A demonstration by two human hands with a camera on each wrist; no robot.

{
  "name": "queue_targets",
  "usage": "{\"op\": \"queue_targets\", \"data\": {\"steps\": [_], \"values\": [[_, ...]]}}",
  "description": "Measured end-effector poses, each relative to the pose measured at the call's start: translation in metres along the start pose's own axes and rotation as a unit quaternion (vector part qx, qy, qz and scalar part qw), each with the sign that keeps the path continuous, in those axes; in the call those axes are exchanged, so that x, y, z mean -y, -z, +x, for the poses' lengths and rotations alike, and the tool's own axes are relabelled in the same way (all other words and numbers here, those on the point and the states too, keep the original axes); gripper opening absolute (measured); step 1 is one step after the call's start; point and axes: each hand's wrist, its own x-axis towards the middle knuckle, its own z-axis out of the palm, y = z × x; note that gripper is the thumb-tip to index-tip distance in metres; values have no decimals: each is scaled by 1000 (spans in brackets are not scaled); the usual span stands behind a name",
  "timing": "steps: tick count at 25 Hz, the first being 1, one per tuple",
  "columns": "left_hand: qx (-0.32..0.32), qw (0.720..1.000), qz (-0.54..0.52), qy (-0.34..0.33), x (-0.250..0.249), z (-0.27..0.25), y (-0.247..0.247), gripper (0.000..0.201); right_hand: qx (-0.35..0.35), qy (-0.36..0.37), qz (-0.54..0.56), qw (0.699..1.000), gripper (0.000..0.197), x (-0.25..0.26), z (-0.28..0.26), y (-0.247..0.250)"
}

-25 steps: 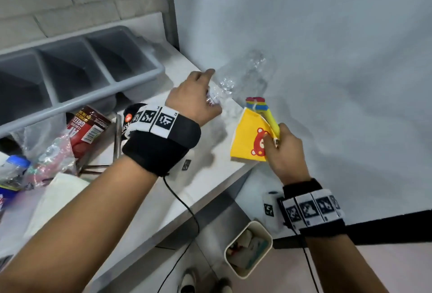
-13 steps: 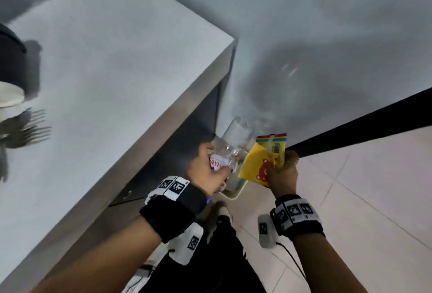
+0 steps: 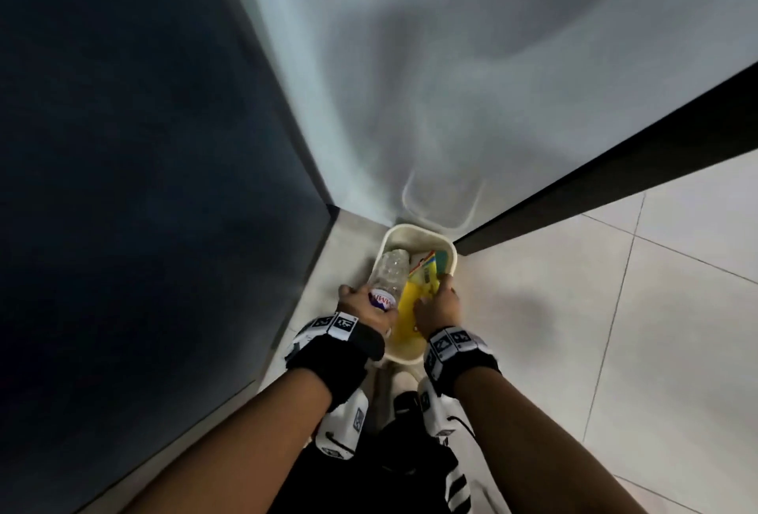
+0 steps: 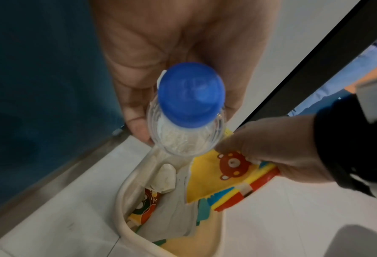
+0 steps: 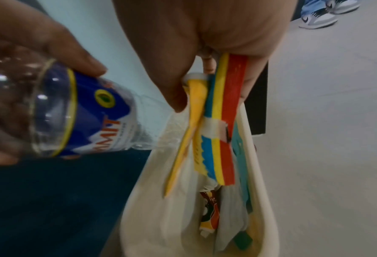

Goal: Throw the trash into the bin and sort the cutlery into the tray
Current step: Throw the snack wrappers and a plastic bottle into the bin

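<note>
1. The clear plastic bottle (image 3: 389, 273) sits in your left hand (image 3: 361, 306), your fingers curled round its labelled end; its blue cap (image 4: 190, 94) faces your wrist and its base points down over the near-left part of the bin's mouth.
2. The yellow snack packet (image 3: 412, 298), printed with a red bear and striped in red, yellow and blue along one edge, is pinched flat between the thumb and fingers of your right hand (image 3: 437, 308). It hangs just beside the bottle, its lower edge reaching into the bin's opening.
3. The cream bin (image 3: 449, 255) stands on the floor, its far rim touching or nearly touching the pale wall (image 3: 451, 83).
4. Inside the bin lie crumpled white paper (image 4: 166, 179), another printed wrapper (image 5: 209, 212) and some teal and green scraps.
5. The dark blue panel (image 3: 143, 165) rises on the bin's left.
6. The black skirting strip (image 3: 615, 185) runs along the wall's foot on the right, above the pale floor tiles (image 3: 615, 329).
7. Both of your wrists wear black bands with square printed markers.
</note>
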Motion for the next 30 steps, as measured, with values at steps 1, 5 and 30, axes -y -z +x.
{"op": "queue_targets", "data": {"steps": [1,5,30], "values": [[7,1000,12,-10,2,15,-12,64,11,0,2,1000,63,-3,12,-10],[46,998,11,-42,6,52,-39,70,29,-2,-7,1000,45,-12,39,-21],[-422,871,-226,-111,-36,-505,383,36,141,607,-145,769,23,323,-477,199]]}}
